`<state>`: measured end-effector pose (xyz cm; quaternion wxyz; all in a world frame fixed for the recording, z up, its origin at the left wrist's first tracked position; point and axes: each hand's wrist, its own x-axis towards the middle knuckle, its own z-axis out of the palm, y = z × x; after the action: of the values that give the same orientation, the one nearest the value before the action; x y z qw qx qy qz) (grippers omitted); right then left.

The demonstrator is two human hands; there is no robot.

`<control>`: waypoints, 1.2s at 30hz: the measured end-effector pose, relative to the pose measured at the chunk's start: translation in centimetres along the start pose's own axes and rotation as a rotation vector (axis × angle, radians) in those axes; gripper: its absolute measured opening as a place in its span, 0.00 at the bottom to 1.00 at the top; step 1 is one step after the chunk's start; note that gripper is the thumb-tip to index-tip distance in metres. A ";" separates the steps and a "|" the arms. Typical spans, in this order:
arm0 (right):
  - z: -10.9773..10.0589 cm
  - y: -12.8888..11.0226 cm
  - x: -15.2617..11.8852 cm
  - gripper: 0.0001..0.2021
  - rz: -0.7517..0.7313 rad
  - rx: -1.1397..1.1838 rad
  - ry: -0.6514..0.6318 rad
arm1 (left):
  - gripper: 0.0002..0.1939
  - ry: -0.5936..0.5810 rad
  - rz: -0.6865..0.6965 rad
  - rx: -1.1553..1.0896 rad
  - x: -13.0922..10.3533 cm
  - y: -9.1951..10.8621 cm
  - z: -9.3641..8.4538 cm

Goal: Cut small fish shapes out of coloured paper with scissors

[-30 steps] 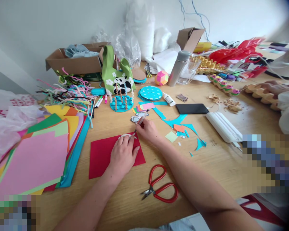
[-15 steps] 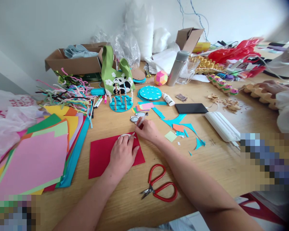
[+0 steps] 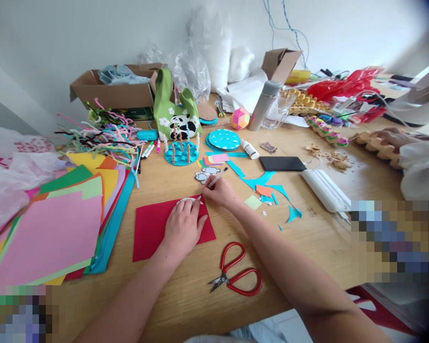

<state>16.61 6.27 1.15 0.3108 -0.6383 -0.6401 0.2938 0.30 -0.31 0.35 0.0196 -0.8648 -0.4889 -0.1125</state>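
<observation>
My left hand (image 3: 182, 224) lies with fingers stretched over a sheet of red paper (image 3: 150, 228), pressing on a white paper cutout (image 3: 189, 199) that is mostly under the fingertips. A pale pen (image 3: 213, 182) is pinched in my right hand (image 3: 221, 193), its tip at the cutout's right end near the top edge of the red sheet. Just beyond that hand lie grey-and-white fish-shaped paper cutouts (image 3: 203, 175). Red-handled scissors (image 3: 236, 274) rest on the table between my forearms, blades slightly apart.
Coloured paper sheets (image 3: 57, 228) are piled at left. Blue paper scraps (image 3: 259, 180), a black phone (image 3: 282, 163) and a white power bank (image 3: 325, 190) lie to the right. Behind stand a blue disc with twisted posts (image 3: 181, 153), a green panda bag (image 3: 180, 114) and a grey bottle (image 3: 266, 105).
The pen in my right hand has tilted lower, leaning more to the right. My left hand stays on the red paper. The whole view has shifted slightly.
</observation>
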 end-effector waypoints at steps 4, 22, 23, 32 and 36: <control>0.2 0.1 -0.3 0.01 0.029 0.035 0.021 | 0.21 0.002 0.001 -0.008 0.0 0.0 0.0; 0.3 0.0 -0.6 0.02 0.044 0.056 0.064 | 0.21 0.016 -0.002 -0.030 -0.1 0.0 -0.1; 0.3 0.0 -0.6 0.02 0.043 0.054 0.064 | 0.21 0.014 0.000 -0.029 -0.1 0.0 -0.1; 0.3 0.2 -0.6 0.03 0.038 0.042 0.062 | 0.21 0.013 -0.001 -0.030 0.0 0.0 0.0; 0.3 0.2 -0.7 0.03 0.034 0.034 0.055 | 0.21 0.015 0.000 -0.025 -0.1 0.0 0.1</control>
<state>16.55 5.61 0.77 0.3340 -0.6518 -0.6151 0.2921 0.28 -0.35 0.28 0.0124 -0.8643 -0.4871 -0.1253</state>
